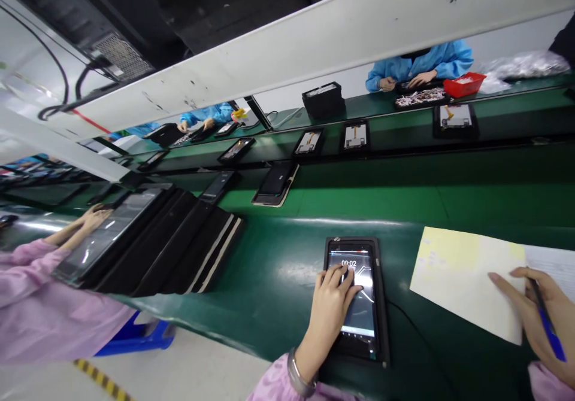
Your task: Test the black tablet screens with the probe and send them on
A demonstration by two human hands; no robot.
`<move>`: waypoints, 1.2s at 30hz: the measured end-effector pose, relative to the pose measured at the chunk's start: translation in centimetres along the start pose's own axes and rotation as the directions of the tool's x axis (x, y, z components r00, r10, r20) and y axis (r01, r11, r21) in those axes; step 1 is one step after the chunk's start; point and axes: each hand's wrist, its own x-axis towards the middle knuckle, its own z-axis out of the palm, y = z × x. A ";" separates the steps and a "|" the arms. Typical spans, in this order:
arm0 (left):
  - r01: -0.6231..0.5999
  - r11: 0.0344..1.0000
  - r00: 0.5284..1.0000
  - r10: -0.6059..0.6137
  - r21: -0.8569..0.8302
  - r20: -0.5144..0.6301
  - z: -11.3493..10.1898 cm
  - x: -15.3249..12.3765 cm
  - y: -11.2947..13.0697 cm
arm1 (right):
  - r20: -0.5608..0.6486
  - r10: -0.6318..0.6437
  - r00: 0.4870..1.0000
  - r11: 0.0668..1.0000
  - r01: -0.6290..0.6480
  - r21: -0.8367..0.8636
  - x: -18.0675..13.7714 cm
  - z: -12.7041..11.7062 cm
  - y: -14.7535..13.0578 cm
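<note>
Tablet [366, 308] with a lit screen reading 00:02 lies in a black frame [383, 329] at the lower centre of the frame, on the green bench [278, 287]. The left hand [332, 299] reaches over it from below, fingers loosely bent and partly spread, the tips on the glass — resting on the screen rather than gripping it. A grey metal band [300, 377] circles that wrist, above a pink sleeve [274, 383]. At the lower right, the right hand [541, 314] has a blue pen [551, 335] tucked among its curled fingers, while its thumb and forefinger, slightly apart, touch a pale yellow sheet [467, 281]. A thin cable [417, 329] runs along the bench between tablet and sheet.

Black cases [173, 245] stand in a leaning row at the left, where a co-worker's hands [92, 218] touch the glossy end panel. Opened devices [355, 137] sit across the upper middle — and a red bin [463, 85] is at the upper right, beside a blue-sleeved person [453, 60].
</note>
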 end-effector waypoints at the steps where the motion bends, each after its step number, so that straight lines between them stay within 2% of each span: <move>1: -0.005 1.000 1.000 0.005 0.006 0.016 -0.1 -0.1 -0.2 | 0.050 0.026 0.998 0.999 -0.024 -0.035 0.7 0.1 0.0; 3: -0.016 1.000 0.999 0.015 0.023 0.040 -0.2 -0.1 -0.3 | 0.098 0.065 0.993 0.985 -0.049 -0.166 1.5 0.2 0.1; 4: -0.020 0.999 0.999 0.018 0.033 0.052 -0.2 -0.1 -0.3 | 0.068 0.031 0.997 0.972 -0.014 -0.235 1.6 0.2 0.1; 6: -0.025 0.998 0.997 0.021 0.059 0.073 -0.1 -0.1 -0.3 | 0.002 -0.179 0.984 0.937 0.171 -0.303 1.0 0.3 -0.2; 8: -0.035 0.995 0.996 0.028 0.090 0.086 0.0 -0.2 -0.2 | -0.068 -0.367 0.928 0.900 0.336 -0.279 -0.1 0.5 -1.0; 10: -0.053 0.992 0.995 0.043 0.114 0.091 0.1 -0.3 -0.2 | -0.047 -0.330 0.943 0.929 0.316 -0.191 -1.6 1.1 -2.5; 12: -0.071 0.990 0.994 0.060 0.121 0.094 0.3 -0.5 -0.4 | 0.113 -0.206 0.972 0.977 0.211 -0.031 -3.2 2.3 -4.6; 13: -0.075 0.990 0.994 0.064 0.122 0.094 0.4 -0.6 -0.5 | 0.240 -0.188 0.953 0.982 0.175 0.072 -4.1 3.2 -5.7; 15: -0.070 0.991 0.995 0.061 0.114 0.083 0.7 -0.7 -0.7 | 0.475 -0.261 0.840 0.956 0.157 0.249 -6.1 5.2 -8.0; 17: -0.049 0.995 0.997 0.044 0.086 0.062 1.0 -0.8 -0.8 | 0.574 -0.359 0.736 0.924 0.194 0.329 -8.2 7.4 -10.1; 18: -0.036 0.997 0.998 0.032 0.064 0.053 1.1 -0.9 -0.8 | 0.592 -0.393 0.704 0.913 0.222 0.342 -9.3 8.4 -11.0; 19: -0.020 0.999 0.999 0.018 0.040 0.046 1.3 -1.0 -0.9 | 0.590 -0.415 0.693 0.905 0.249 0.344 -10.3 9.4 -11.6; 21: 0.010 1.000 0.999 -0.010 -0.003 0.039 1.5 -1.2 -0.9 | 0.548 -0.441 0.711 0.896 0.313 0.316 -12.1 11.0 -12.4; 25: 0.030 0.998 1.000 -0.030 -0.046 0.000 2.3 -1.8 -0.9 | 0.386 -0.460 0.800 0.886 0.445 0.134 -14.6 13.0 -13.0; 28: 0.027 0.998 0.999 -0.030 -0.061 -0.037 3.4 -2.2 -1.1 | 0.321 -0.460 0.828 0.878 0.478 0.024 -15.7 14.0 -13.3; 32: 0.030 0.997 0.999 -0.032 -0.068 -0.033 4.4 -2.4 -1.3 | 0.283 -0.407 0.868 0.912 0.405 0.071 -16.5 15.0 -13.4; 36: 0.013 0.995 0.999 -0.017 -0.101 -0.032 4.1 -2.4 -1.4 | 0.319 -0.293 0.901 0.950 0.235 0.207 -16.0 14.6 -13.1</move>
